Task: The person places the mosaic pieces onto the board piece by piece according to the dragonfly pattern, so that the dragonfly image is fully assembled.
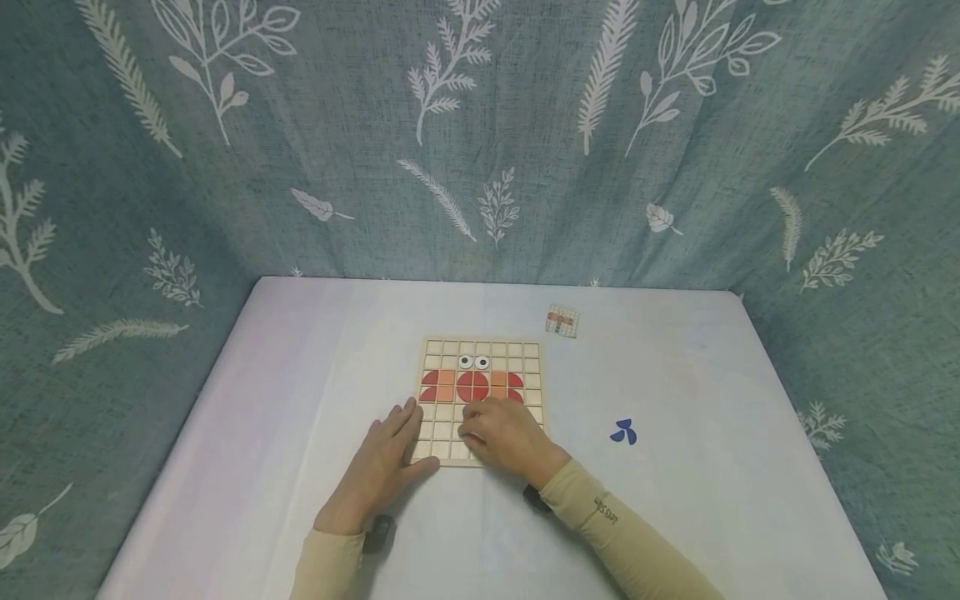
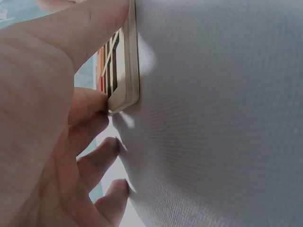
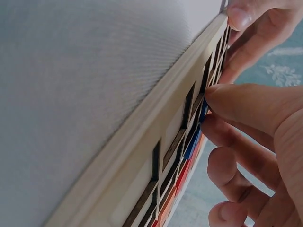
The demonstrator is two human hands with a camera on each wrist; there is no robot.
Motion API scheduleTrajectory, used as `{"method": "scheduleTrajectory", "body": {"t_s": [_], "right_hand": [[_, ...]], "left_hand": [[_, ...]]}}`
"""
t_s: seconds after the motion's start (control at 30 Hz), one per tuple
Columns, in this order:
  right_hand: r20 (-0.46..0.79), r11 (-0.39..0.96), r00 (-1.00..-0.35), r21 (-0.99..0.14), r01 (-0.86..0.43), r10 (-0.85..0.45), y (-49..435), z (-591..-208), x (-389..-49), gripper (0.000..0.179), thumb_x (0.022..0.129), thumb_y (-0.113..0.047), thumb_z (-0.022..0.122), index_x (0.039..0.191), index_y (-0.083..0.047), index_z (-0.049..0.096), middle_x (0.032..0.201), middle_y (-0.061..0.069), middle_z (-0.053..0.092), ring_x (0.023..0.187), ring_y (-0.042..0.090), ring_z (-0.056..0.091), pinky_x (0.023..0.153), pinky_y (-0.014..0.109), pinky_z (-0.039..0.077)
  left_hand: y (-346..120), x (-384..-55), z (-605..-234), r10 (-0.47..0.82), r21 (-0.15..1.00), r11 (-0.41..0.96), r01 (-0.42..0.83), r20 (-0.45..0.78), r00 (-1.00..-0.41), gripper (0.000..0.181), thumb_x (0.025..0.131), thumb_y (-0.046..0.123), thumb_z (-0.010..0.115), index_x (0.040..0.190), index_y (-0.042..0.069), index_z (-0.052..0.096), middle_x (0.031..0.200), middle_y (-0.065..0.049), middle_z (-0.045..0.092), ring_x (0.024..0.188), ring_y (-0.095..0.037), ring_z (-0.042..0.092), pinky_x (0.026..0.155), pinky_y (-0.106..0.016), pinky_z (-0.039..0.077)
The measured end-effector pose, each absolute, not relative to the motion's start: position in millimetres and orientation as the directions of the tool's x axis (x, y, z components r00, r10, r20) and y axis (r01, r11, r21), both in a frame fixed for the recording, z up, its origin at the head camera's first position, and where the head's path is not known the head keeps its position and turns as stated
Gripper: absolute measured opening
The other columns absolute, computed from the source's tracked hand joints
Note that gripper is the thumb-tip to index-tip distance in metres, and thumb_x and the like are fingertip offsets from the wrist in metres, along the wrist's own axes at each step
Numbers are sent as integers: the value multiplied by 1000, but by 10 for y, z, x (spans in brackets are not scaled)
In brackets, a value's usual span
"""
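Note:
A wooden grid board [image 1: 441, 450] lies on the table, holding red quarter-circle tiles [image 1: 472, 387], orange square tiles [image 1: 446, 386] and two round eye pieces [image 1: 474, 362]. My left hand [image 1: 384, 467] rests along the board's left side, fingers extended, with its thumb at the near edge. Over the lower middle cells, my right hand [image 1: 504, 435] pinches a small blue tile [image 3: 204, 108] between thumb and index finger, against the grid. Another blue tile [image 3: 191, 144] sits in a cell beside it. From the head view, the right hand hides both blue tiles.
Loose dark blue tiles [image 1: 624, 432] with curved edges lie on the white table [image 1: 697, 500] right of the board. Behind the board's right corner is a small printed card [image 1: 562, 321] with a grid picture. Patterned green curtains [image 1: 525, 208] surround the back and sides.

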State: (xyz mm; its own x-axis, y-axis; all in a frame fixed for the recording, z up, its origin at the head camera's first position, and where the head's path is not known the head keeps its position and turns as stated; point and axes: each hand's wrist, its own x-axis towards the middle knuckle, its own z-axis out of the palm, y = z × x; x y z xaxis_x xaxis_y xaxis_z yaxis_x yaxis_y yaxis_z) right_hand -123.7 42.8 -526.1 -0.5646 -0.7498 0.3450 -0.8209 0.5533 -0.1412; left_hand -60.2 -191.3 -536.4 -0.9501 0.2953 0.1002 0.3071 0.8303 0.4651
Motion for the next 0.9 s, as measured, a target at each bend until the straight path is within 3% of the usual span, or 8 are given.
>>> {"method": "scheduleTrajectory", "body": {"t_s": [0.33,0.67,0.8,0.9], "right_hand": [[370,568,-580,-155,-809,-726,487,-5287,-1198,6,86,-18,80,92,-20,81,101,-5,74,87,12,69,73,26,58],[336,703,-757,-290,-650,-561,891,-5143,-1186,14,86,-20,80,100,-19,79,105,-3,72,90,15,70,74,32,59],[373,743,-797,-315,-590,-475,1186,-5114,-1207,20,84,-17,82,104,-16,78,103,-1,73,90,17,71,73,34,60],[406,756,-809,-332,-564,-425,1408,-5114,-1213,21,84,-16,83,105,-14,78,103,-1,73,83,15,70,66,33,59]], "left_hand": [[-1900,-599,-5355,287,468,835,291,80,-954,83,90,40,76,152,-3,42,158,-22,37,144,-44,36,116,-64,28],[-1895,-597,-5344,278,484,829,280,77,-957,83,89,38,77,152,-4,41,158,-22,37,145,-44,35,117,-64,27],[-1892,-595,-5342,280,484,829,282,78,-957,83,89,37,78,151,-4,42,158,-23,37,144,-44,35,116,-64,27],[-1894,-596,-5340,282,488,825,284,80,-956,83,89,36,78,151,-4,42,158,-23,37,144,-45,35,116,-65,27]]}}
